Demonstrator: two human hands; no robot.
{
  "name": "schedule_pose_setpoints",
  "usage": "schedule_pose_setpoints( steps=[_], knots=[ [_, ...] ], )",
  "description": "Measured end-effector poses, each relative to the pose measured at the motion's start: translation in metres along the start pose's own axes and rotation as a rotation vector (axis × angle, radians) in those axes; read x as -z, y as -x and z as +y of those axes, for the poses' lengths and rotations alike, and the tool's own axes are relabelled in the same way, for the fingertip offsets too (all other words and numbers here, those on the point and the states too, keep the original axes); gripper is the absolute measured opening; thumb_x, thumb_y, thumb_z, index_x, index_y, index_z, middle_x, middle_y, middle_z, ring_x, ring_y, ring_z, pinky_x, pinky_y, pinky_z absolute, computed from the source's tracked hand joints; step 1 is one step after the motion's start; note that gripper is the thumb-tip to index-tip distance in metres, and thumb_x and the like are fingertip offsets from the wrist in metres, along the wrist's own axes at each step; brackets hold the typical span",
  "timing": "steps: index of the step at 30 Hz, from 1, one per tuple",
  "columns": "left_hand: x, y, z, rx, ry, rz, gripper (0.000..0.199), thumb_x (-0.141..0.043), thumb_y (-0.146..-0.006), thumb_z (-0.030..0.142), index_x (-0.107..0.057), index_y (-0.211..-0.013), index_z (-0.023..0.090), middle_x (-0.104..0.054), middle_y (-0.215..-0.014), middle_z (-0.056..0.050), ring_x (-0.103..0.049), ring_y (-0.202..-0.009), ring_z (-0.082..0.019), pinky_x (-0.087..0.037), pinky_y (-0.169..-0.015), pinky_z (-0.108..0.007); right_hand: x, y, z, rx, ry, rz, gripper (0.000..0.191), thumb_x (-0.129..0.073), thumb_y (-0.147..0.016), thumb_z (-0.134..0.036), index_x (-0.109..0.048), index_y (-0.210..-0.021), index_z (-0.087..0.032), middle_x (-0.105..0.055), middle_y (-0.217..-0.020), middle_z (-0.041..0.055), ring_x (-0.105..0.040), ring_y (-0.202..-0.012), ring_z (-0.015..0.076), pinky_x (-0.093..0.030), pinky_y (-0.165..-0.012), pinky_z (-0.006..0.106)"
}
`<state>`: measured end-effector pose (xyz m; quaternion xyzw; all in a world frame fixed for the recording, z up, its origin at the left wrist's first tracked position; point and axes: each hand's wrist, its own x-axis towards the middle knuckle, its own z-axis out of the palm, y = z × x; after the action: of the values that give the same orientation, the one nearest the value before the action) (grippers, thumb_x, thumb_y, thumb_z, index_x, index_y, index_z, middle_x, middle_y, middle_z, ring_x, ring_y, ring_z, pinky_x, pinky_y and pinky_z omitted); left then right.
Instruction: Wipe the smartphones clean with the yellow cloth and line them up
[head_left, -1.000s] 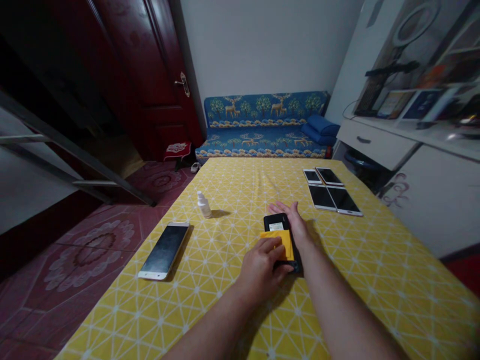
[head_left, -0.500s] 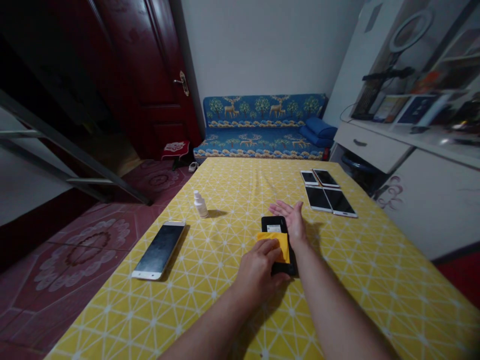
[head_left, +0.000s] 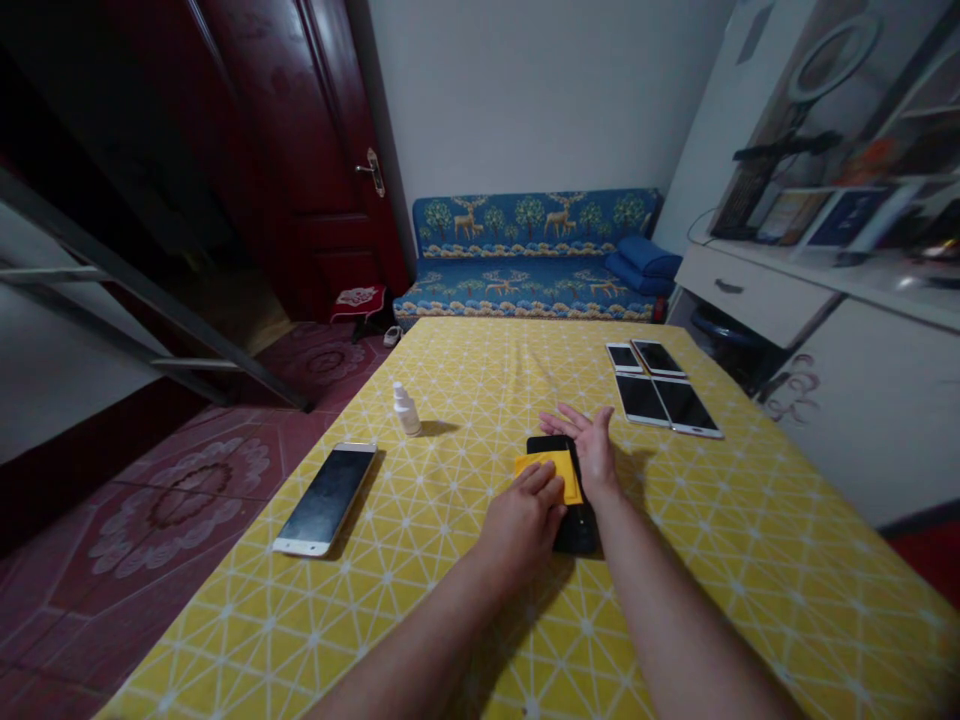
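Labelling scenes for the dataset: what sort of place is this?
Probably a small room in a home, perhaps also used as a workspace. It has a blue deer-pattern sofa, a dark red panelled door, and white furniture with a drawer beneath what looks like a ring light.
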<state>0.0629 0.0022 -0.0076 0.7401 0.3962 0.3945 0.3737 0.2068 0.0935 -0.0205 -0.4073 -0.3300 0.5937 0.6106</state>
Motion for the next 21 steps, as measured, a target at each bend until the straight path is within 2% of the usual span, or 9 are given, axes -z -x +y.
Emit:
schedule_pose_setpoints(
  steps=[6,11,16,21],
  knots=[
    [0.003,-0.012,-0.002,-0.026,-0.013,0.013,0.019,-0.055,-0.092,0.026,-0.07,-0.103,0.024,-0.064,-0.13,-0.01,-0.051,-0.132,-0.03,-0.03,-0.12,-0.046,0.002,-0.002,0.003,-0.001,-0.006,-0.002,0.103,-0.03,-0.079,-0.091,-0.052,-0.138,-0.01,-0.072,-0.117,0.0223,-0.066,-0.115,0.0355,-0.041,-0.108,0.053],
    [0.01,-0.029,-0.002,-0.037,-0.183,-0.041,0.017,-0.05,-0.093,0.023,-0.067,-0.097,0.022,-0.066,-0.118,-0.012,-0.057,-0.122,-0.03,-0.04,-0.112,-0.046,0.003,-0.003,0.005,0.006,0.01,-0.002,0.101,-0.029,-0.08,-0.09,-0.051,-0.14,-0.012,-0.072,-0.117,0.0208,-0.064,-0.119,0.0361,-0.04,-0.108,0.055],
    [0.013,-0.045,-0.01,-0.049,-0.249,-0.026,0.014,-0.051,-0.093,0.023,-0.064,-0.098,0.021,-0.064,-0.123,-0.013,-0.054,-0.127,-0.03,-0.038,-0.113,-0.046,0.008,-0.006,0.01,0.008,-0.022,0.001,0.094,-0.035,-0.082,-0.087,-0.051,-0.143,-0.017,-0.07,-0.125,0.018,-0.057,-0.128,0.0357,-0.039,-0.109,0.057],
    [0.016,-0.042,-0.011,-0.08,-0.3,-0.063,0.018,-0.05,-0.095,0.025,-0.065,-0.103,0.019,-0.064,-0.123,-0.014,-0.055,-0.127,-0.03,-0.042,-0.111,-0.045,0.015,-0.013,0.019,0.066,-0.093,-0.067,0.082,-0.037,-0.088,-0.078,-0.056,-0.139,-0.016,-0.07,-0.125,0.017,-0.055,-0.131,0.0347,-0.038,-0.107,0.058]
  ],
)
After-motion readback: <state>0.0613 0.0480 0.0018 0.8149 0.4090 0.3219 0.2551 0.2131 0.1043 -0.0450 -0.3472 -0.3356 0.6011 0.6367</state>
